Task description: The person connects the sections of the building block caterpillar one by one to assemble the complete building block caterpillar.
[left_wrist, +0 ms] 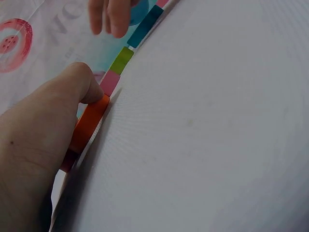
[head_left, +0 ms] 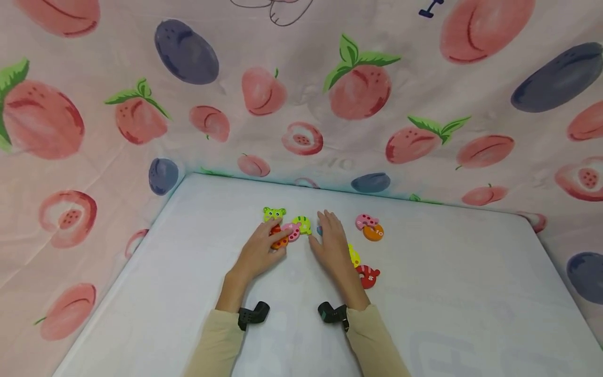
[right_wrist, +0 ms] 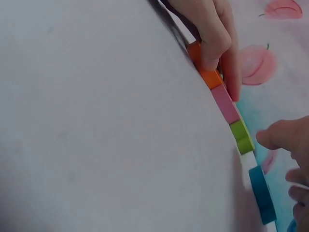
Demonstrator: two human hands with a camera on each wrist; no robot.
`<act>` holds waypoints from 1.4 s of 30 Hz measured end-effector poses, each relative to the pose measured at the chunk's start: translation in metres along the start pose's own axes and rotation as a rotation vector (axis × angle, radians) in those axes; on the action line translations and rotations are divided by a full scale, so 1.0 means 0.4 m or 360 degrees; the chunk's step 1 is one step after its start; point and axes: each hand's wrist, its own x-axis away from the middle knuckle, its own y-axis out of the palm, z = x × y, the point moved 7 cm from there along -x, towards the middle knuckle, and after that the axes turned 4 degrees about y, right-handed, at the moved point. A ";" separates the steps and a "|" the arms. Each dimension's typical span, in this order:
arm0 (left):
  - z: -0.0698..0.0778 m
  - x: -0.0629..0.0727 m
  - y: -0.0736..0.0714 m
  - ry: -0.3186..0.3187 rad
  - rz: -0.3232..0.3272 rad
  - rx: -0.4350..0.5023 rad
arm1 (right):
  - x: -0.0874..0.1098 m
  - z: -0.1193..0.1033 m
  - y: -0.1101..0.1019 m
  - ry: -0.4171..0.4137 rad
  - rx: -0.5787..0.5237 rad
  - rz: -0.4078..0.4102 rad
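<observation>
My left hand (head_left: 258, 250) rests over a joined cluster of thick, flat puzzle pieces, fingers spread. Its thumb touches the edge of an orange piece (left_wrist: 89, 123), and its index finger lies across a pink dotted piece (head_left: 294, 235). Between its fingers a red piece shows partly; a green animal-head piece (head_left: 274, 213) sits beyond them. Connected to the pink piece is a green striped piece (head_left: 303, 225). My right hand (head_left: 333, 245) hovers just right of that one with relaxed fingers. Beneath it lies a blue piece (right_wrist: 262, 193), mostly hidden in the head view.
Right of my right hand lie a pink dotted piece (head_left: 365, 220) touching an orange piece marked 10 (head_left: 374, 233). Nearer are a yellow piece (head_left: 354, 256), partly covered by the forearm, and a red striped piece (head_left: 368, 277). A fruit-print cloth (head_left: 301, 104) rises behind the white table (head_left: 452, 293).
</observation>
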 end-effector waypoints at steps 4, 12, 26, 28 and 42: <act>0.000 0.003 -0.003 -0.0005 0.0004 0.0028 | 0.004 0.043 -0.005 0.0135 -0.0085 0.0060; 0.000 0.008 0.002 0.0011 0.0026 0.0049 | 0.005 0.072 -0.005 0.0279 -0.0055 0.0083; -0.003 0.004 0.006 0.0003 0.0015 0.0026 | -0.003 0.075 -0.012 0.0290 0.0052 0.0219; -0.003 0.003 0.006 0.0008 0.0018 0.0024 | -0.004 0.074 -0.015 0.0284 0.0071 0.0236; -0.002 0.001 0.000 0.0020 0.0034 0.0011 | -0.009 0.068 -0.019 0.0254 0.0108 0.0251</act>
